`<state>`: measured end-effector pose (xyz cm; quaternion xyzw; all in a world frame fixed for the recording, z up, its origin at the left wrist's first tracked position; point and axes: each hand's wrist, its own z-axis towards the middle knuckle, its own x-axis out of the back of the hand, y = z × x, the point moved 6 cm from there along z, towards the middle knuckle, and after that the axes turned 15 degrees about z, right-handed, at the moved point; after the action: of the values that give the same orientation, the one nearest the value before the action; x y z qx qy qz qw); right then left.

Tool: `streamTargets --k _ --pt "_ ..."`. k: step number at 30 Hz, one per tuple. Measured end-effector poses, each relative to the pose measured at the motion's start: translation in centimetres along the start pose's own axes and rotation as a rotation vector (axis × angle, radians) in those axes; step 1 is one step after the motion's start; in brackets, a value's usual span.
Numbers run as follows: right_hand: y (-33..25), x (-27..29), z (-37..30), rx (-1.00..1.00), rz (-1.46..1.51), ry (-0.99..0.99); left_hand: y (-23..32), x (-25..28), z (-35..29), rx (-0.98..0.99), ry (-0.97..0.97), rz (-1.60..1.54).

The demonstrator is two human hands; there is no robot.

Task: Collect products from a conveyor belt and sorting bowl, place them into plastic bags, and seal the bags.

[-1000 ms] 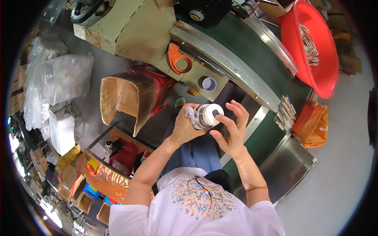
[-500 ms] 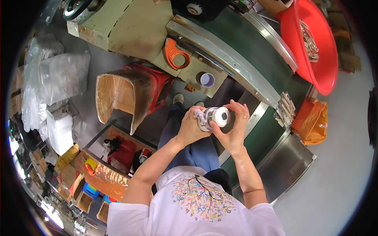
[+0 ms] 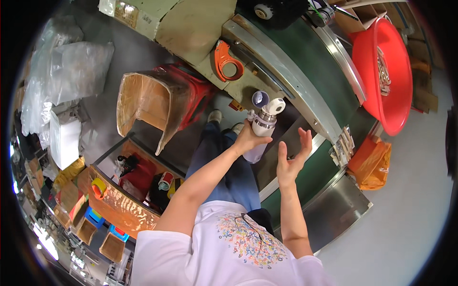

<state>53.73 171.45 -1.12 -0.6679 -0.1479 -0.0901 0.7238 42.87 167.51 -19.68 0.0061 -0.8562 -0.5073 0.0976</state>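
Note:
A bottle (image 3: 264, 125) with a lavender body, a shiny metal neck and a white cap (image 3: 275, 106) is tilted away from me in my left hand (image 3: 248, 138). My fingers wrap around its upper body, and a small loop or strap shows at its neck. To its right, my right hand (image 3: 293, 162) is held up, fingers and thumb apart, touching nothing. Just beyond the bottle, a lavender cup (image 3: 260, 98) stands on the ledge. Left of the cup lies an orange tape dispenser (image 3: 221, 59).
A green conveyor belt (image 3: 329, 81) with metal rails runs along the right. Beyond it is a red basin (image 3: 400, 62) holding metal pieces, with an orange bag (image 3: 369, 164) nearer. To the left stand a cardboard-lined red stool (image 3: 188, 95) and a worn wooden bench (image 3: 126, 205).
My right hand has let go of the bottle's white cap and drawn back to the right, opening. The bottle has tipped so its lavender side shows. The whole view has shifted slightly.

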Motion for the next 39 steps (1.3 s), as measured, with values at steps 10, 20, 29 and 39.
streamTargets --k 10,20,29,39 --pt "2.2 2.6 -3.0 -0.114 0.018 0.06 1.9 -1.9 0.0 0.239 -0.2 -0.544" --pt "1.9 3.2 -3.0 -0.127 0.076 0.077 4.4 -2.5 -1.1 0.262 -0.24 -0.608" --pt "1.3 3.6 -2.9 -0.11 0.102 0.104 5.0 -3.1 -1.7 0.329 -0.149 -0.739" --pt "1.7 3.6 -2.9 -0.145 0.159 0.109 5.5 -3.4 -1.9 0.41 -0.175 -0.771"
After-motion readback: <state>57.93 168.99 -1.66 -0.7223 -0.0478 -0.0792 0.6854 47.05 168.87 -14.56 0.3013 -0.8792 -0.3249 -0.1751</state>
